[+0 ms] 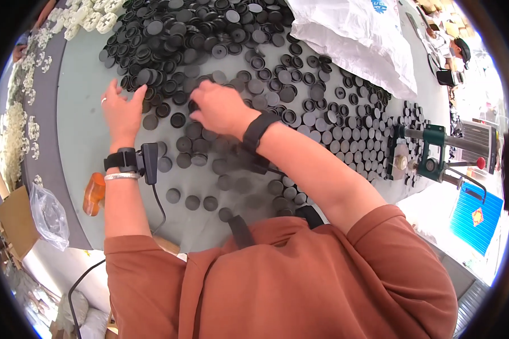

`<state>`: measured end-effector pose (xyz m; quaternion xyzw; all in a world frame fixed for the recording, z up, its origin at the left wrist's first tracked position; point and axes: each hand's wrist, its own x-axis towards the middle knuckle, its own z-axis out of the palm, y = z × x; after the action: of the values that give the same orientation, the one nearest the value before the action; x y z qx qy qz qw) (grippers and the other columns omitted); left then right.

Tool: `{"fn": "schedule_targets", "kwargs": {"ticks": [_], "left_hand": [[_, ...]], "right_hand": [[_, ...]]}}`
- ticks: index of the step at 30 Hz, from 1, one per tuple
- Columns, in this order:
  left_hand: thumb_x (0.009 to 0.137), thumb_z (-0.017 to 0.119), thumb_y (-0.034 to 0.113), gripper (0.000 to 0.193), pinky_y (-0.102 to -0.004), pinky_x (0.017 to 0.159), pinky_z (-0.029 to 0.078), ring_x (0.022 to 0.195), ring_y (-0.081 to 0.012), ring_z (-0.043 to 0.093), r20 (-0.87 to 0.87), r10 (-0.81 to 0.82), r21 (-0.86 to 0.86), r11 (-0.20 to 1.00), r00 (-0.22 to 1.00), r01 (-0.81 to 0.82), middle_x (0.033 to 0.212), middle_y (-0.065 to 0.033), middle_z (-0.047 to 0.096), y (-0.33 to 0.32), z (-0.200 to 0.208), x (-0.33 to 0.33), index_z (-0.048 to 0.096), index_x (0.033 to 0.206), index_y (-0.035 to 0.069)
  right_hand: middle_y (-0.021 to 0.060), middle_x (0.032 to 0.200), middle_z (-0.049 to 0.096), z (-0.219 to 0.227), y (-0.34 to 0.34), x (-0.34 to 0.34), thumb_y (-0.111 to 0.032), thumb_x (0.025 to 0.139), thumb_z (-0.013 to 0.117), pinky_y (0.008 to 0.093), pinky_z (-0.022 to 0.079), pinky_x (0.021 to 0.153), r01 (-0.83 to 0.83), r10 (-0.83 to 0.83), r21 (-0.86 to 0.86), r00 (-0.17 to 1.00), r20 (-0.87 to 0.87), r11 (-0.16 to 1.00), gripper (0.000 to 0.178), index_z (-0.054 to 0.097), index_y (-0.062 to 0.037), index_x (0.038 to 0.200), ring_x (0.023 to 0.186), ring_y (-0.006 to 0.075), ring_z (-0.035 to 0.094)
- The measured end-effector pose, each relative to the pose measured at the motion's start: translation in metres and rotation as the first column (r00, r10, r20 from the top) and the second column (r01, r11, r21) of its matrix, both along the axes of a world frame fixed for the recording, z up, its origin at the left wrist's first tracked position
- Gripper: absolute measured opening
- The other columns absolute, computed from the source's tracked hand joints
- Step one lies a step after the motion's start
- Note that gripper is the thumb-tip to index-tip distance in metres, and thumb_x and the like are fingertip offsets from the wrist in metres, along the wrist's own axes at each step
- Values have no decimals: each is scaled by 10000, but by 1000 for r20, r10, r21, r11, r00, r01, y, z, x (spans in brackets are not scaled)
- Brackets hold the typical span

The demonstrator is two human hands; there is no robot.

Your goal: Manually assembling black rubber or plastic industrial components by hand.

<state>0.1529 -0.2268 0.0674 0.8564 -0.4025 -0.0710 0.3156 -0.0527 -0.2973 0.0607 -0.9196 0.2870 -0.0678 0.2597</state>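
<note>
Many round black plastic caps lie heaped at the far side of the table. Beside the heap's near left edge, my left hand has its thumb and fingers apart, close to a few overlapping caps. My right hand is over the caps just right of it, fingers bent toward the thumb. A dark shape shows between those fingertips, slightly blurred, and I cannot make it out. Loose caps lie below my hands. To the right, caps lie flat, packed closely in rows.
A white sack lies at the far right over some caps. A green clamp-like tool stands at the right. An orange handled object rests by my left forearm. White plastic parts are at the far left; a clear bag is at the left.
</note>
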Motion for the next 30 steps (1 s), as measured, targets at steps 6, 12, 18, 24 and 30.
{"fn": "schedule_targets", "kwargs": {"ticks": [6, 12, 18, 24, 30], "left_hand": [[649, 759, 287, 762, -347, 808, 448, 943, -232, 543, -286, -47, 329, 933, 957, 144, 1104, -174, 523, 33, 1, 15, 431, 1263, -21], [569, 798, 257, 933, -398, 839, 458, 1006, -334, 540, 76, -331, 501, 828, 941, 251, 1177, -219, 484, 20, 10, -16, 318, 1336, 26], [624, 785, 276, 893, -399, 819, 472, 1038, -361, 520, -3, -417, 540, 764, 909, 353, 1223, -209, 426, 3, 21, -32, 299, 1347, 83], [726, 719, 322, 733, -403, 800, 470, 1013, -366, 524, 109, -404, 416, 848, 908, 328, 1203, -229, 424, -5, -5, -29, 366, 1297, 28], [738, 710, 323, 684, -389, 843, 449, 1033, -359, 501, 274, -312, 304, 925, 910, 226, 1182, -245, 443, -10, -10, -31, 407, 1261, 2]], "right_hand": [[211, 990, 533, 15, -41, -35, -212, 709, 715, 431, 476, 751, 455, -435, -11, 859, 271, 890, 529, 454, 11, 1112, 882, 381, 556], [159, 748, 607, 27, -26, -93, -131, 716, 676, 419, 464, 705, 443, -454, 144, 890, 50, 885, 419, 490, 17, 1061, 772, 353, 595], [141, 718, 606, 35, -11, -141, -137, 735, 673, 400, 465, 666, 575, -577, 207, 815, -56, 791, 380, 499, 21, 1034, 720, 326, 603], [163, 822, 596, 30, 15, -142, -184, 731, 685, 410, 471, 672, 540, -538, 215, 840, -72, 814, 397, 490, -14, 1032, 788, 327, 597], [171, 943, 564, 8, 7, -113, -229, 754, 667, 434, 483, 693, 338, -335, 1, 933, -135, 941, 350, 491, -46, 995, 828, 359, 589]]}}
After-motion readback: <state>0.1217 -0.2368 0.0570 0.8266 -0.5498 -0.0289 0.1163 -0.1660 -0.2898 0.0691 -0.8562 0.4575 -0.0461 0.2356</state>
